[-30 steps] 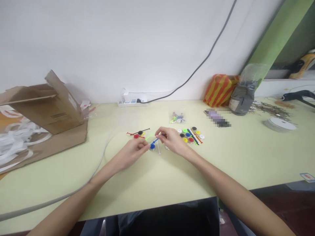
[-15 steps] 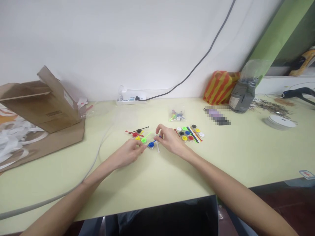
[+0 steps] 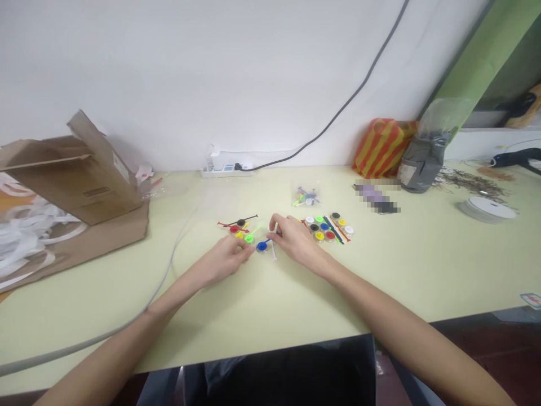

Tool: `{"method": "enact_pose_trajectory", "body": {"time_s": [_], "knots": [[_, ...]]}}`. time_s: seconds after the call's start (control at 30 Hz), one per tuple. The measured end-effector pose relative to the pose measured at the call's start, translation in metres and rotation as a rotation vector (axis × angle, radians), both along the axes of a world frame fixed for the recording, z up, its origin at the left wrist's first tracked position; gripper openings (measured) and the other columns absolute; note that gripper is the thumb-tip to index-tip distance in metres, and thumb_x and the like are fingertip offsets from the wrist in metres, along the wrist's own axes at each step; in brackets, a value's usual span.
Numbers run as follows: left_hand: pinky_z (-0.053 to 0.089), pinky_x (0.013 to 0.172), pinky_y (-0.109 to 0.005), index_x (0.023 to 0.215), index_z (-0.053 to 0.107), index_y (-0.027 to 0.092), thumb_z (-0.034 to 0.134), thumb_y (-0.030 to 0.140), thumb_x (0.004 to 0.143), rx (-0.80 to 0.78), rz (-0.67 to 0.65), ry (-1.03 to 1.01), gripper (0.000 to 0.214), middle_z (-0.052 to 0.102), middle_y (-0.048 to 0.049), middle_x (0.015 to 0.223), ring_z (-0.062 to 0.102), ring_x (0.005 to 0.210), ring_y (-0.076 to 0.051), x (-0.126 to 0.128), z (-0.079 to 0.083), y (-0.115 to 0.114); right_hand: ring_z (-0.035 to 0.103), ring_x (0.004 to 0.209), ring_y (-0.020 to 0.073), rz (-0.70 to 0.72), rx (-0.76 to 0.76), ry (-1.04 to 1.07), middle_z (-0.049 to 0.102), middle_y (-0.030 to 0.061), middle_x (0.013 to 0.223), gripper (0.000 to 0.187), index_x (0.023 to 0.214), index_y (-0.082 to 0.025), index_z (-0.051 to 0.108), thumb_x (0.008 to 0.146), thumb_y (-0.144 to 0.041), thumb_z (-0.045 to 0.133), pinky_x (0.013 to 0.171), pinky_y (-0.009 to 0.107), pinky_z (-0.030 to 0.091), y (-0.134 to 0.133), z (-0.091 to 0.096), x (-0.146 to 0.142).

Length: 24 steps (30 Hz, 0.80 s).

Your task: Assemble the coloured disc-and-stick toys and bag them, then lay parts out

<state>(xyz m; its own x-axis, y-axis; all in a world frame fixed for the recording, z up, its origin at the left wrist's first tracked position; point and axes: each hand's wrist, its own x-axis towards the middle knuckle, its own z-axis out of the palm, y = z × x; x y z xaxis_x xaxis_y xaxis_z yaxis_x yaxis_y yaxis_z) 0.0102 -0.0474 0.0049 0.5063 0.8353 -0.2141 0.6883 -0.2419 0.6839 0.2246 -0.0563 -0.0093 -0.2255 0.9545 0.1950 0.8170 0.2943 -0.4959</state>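
From my remote station I log the left hand (image 3: 224, 259) drawn back, loose and empty, from the blue plastic disc (image 3: 262, 246), now resting on the pale green tabletop (image 3: 380, 270); the right hand (image 3: 296, 239) stays beside a thin white rod (image 3: 274, 252) (grip unconfirmed from here).

Bright, even light, seemingly from overhead; soft shadow beneath left forearm (image 3: 127, 332) on tabletop (image 3: 422, 270); edges bowed; small plastic discs (image 3: 324, 227) slightly blurred.

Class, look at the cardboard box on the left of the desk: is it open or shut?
Open: a flap of the cardboard box stands raised at an angle instead of lying closed.
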Motion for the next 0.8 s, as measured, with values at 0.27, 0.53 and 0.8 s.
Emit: {"method": "enact_pose_trajectory", "body": {"time_s": [0.27, 0.53, 0.8], "knots": [[0.025, 0.048, -0.025, 0.068, 0.05, 0.02, 0.045, 0.058, 0.09, 0.073, 0.012, 0.03, 0.044, 0.039, 0.0043, 0.052, 0.037, 0.045, -0.012, -0.0006, -0.0046, 0.001, 0.056, 0.09, 0.021, -0.037, 0.0, -0.02, 0.063, 0.0042, 0.083, 0.009, 0.102, -0.022, 0.059, 0.097, -0.029, 0.059, 0.069, 0.027, 0.03, -0.0007, 0.0016, -0.0018], [0.027, 0.053, -0.027, 0.066, 0.047, 0.02, 0.043, 0.05, 0.094, 0.194, -0.025, 0.108, 0.04, 0.045, 0.0022, 0.055, 0.04, 0.05, -0.014, 0.0032, -0.0048, -0.001, 0.054, 0.085, 0.0234, -0.032, 0.05, -0.144, 0.062, 0.0068, 0.082, 0.009, 0.101, -0.022, 0.063, 0.097, -0.029, 0.058, 0.068, 0.029, 0.03, 0.0028, -0.0009, -0.0062], [0.025, 0.055, -0.029, 0.063, 0.042, 0.021, 0.042, 0.039, 0.095, 0.304, -0.077, 0.165, 0.037, 0.045, 0.0006, 0.056, 0.041, 0.053, -0.016, 0.0034, -0.0026, -0.0077, 0.053, 0.087, 0.0256, 0.018, 0.068, -0.202, 0.063, 0.0089, 0.08, 0.01, 0.1, -0.021, 0.064, 0.099, -0.025, 0.055, 0.07, 0.031, 0.03, 0.0042, 0.0008, -0.008]]}}
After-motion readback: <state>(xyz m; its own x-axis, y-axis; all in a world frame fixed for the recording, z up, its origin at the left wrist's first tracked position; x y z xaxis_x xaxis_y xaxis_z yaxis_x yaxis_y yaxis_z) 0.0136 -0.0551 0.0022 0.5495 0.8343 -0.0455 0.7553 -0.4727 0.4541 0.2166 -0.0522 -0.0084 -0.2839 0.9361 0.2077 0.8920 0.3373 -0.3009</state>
